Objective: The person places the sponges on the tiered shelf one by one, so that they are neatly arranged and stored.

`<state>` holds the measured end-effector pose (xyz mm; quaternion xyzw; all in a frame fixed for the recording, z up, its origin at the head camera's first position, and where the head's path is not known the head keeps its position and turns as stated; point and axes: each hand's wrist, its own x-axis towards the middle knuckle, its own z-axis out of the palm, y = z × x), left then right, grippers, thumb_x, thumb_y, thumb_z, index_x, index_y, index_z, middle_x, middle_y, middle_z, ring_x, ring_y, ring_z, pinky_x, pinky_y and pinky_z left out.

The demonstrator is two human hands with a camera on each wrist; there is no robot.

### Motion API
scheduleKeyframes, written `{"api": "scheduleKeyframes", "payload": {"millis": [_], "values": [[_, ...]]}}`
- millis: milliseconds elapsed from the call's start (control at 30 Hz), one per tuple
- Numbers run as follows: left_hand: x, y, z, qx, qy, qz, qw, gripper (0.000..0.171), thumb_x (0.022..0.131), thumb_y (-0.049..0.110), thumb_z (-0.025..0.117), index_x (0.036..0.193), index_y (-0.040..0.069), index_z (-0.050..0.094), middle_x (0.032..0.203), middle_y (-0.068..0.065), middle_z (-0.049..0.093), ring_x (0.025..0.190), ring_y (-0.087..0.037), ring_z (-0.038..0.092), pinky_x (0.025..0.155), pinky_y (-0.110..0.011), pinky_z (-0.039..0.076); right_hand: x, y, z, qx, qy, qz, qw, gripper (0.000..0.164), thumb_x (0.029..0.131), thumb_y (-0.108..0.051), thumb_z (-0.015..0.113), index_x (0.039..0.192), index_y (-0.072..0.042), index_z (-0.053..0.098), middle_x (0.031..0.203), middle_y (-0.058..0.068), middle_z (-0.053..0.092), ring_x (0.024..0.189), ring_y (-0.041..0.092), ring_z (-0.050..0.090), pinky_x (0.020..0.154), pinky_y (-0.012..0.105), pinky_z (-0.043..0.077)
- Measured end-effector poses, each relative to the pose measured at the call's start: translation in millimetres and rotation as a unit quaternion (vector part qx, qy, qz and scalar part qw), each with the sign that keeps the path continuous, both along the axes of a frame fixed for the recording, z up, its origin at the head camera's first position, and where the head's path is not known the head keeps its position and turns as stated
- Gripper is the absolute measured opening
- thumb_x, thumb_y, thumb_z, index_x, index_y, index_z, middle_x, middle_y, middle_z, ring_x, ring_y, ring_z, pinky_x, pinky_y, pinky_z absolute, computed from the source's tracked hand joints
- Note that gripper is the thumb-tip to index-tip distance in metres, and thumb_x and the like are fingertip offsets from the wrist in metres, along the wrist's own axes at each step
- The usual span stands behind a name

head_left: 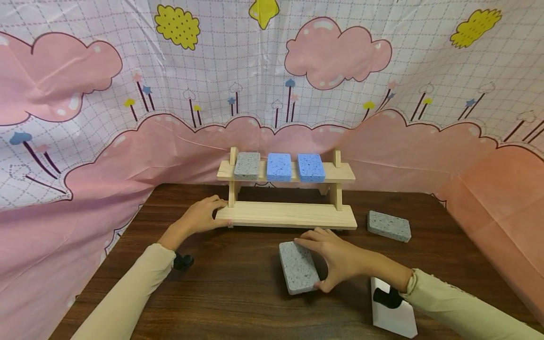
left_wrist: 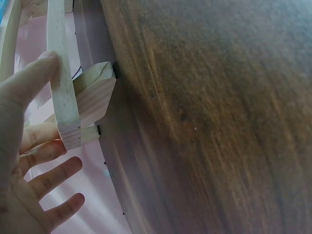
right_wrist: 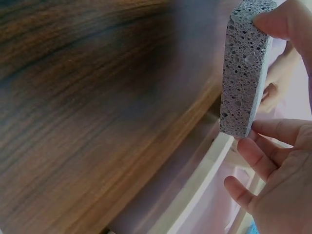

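Note:
A two-tier wooden shelf stands at the back of the table. My left hand holds the left end of its lower board, thumb along the front edge and fingers behind; the left wrist view shows the board between thumb and fingers. My right hand grips a grey speckled sponge by its two ends, thumb at the near end and fingertips at the far one. This sponge is in front of the shelf. On the upper board sit a grey sponge and two blue sponges.
Another grey sponge lies on the dark wooden table to the right of the shelf. A white flat object lies under my right forearm, partly hidden by it. A patterned pink and white cloth hangs behind and at both sides.

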<state>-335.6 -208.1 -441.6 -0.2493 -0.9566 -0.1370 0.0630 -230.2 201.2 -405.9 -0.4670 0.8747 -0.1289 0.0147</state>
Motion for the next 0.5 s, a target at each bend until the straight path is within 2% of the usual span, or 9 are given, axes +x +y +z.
{"api": "scheduleKeyframes", "payload": {"millis": [133, 300, 400, 500], "values": [[-0.9, 0, -1.5, -0.001, 0.003, -0.001, 1.0000, 0.068, 0.086, 0.056, 0.077, 0.134, 0.009, 0.067, 0.130, -0.013, 0.062, 0.119, -0.035, 0.063, 0.098, -0.057, 0.052, -0.5, 0, 4.4, 0.000, 0.007, -0.001, 1.000, 0.106, 0.063, -0.041, 0.091, 0.153, -0.009, 0.045, 0.147, 0.004, 0.050, 0.119, 0.011, 0.043, 0.099, 0.043, 0.046], [-2.4, 0, -2.5, 0.001, 0.008, -0.003, 1.0000, 0.067, 0.086, 0.056, 0.077, 0.134, 0.010, 0.067, 0.128, -0.011, 0.063, 0.117, -0.034, 0.064, 0.097, -0.055, 0.053, -2.3, -4, 9.8, -0.007, 0.011, 0.000, 1.000, 0.106, 0.064, -0.040, 0.091, 0.154, -0.009, 0.045, 0.148, 0.008, 0.050, 0.120, 0.014, 0.045, 0.098, 0.049, 0.047], [-2.7, -1, -2.9, 0.001, 0.008, -0.003, 1.0000, 0.067, 0.086, 0.055, 0.077, 0.135, 0.010, 0.066, 0.128, -0.011, 0.063, 0.117, -0.034, 0.064, 0.098, -0.055, 0.053, -4.0, -6, 12.3, -0.009, 0.013, 0.000, 1.000, 0.105, 0.065, -0.039, 0.091, 0.153, -0.008, 0.045, 0.148, 0.009, 0.050, 0.121, 0.016, 0.046, 0.097, 0.050, 0.047], [-2.2, -1, -2.6, 0.000, 0.004, 0.000, 1.0000, 0.068, 0.086, 0.055, 0.077, 0.135, 0.010, 0.066, 0.130, -0.013, 0.062, 0.119, -0.035, 0.063, 0.099, -0.056, 0.052, -6.4, -8, 13.9, -0.011, 0.023, 0.001, 1.000, 0.104, 0.064, -0.039, 0.090, 0.153, -0.007, 0.046, 0.147, 0.008, 0.052, 0.118, 0.014, 0.046, 0.097, 0.045, 0.046]]}}
